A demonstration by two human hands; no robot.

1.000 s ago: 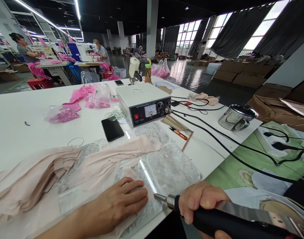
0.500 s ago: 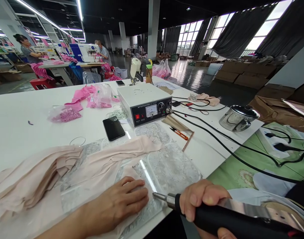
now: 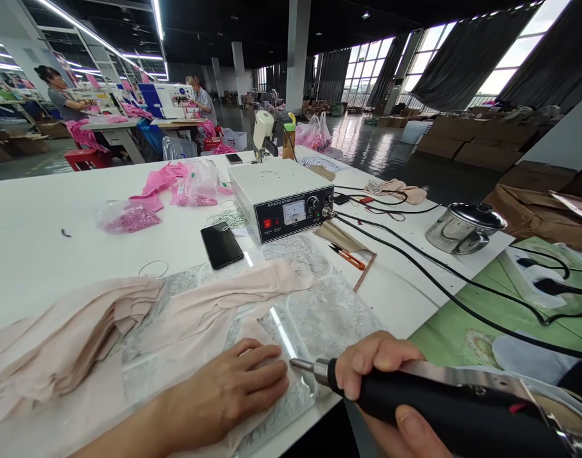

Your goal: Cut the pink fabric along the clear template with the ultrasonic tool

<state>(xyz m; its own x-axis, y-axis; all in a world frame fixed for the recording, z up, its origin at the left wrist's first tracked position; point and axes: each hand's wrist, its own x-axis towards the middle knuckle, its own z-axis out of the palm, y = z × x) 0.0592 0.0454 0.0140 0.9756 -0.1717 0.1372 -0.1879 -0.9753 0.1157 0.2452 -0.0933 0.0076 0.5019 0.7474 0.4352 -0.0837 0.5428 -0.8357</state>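
Note:
My left hand (image 3: 228,388) lies flat, fingers stretched out, pressing on pale pink fabric (image 3: 245,286) spread over a clear-topped, marbled mat (image 3: 338,312). In my right hand (image 3: 381,375) is a black handheld ultrasonic tool (image 3: 443,407) with a pointed metal tip. The tip is just right of my left fingertips, at the fabric's edge; whether it touches the cloth I cannot tell. At left a stack of the same pale fabric pieces (image 3: 76,331) lies partly on the mat. Beyond the mat stands a white control box (image 3: 276,191) with a dial and a red switch.
A phone (image 3: 221,245), orange thread snips (image 3: 346,256) and a metal mug (image 3: 465,228) sit on the white table (image 3: 81,254). Black cables (image 3: 438,286) run from the box to the right. Bags of pink pieces (image 3: 131,217) lie farther back. Two people work at sewing machines (image 3: 176,100).
The tool has moved slightly left, its tip closer to my left fingertips. My left hand stays on the fabric. The camera view has shifted a little.

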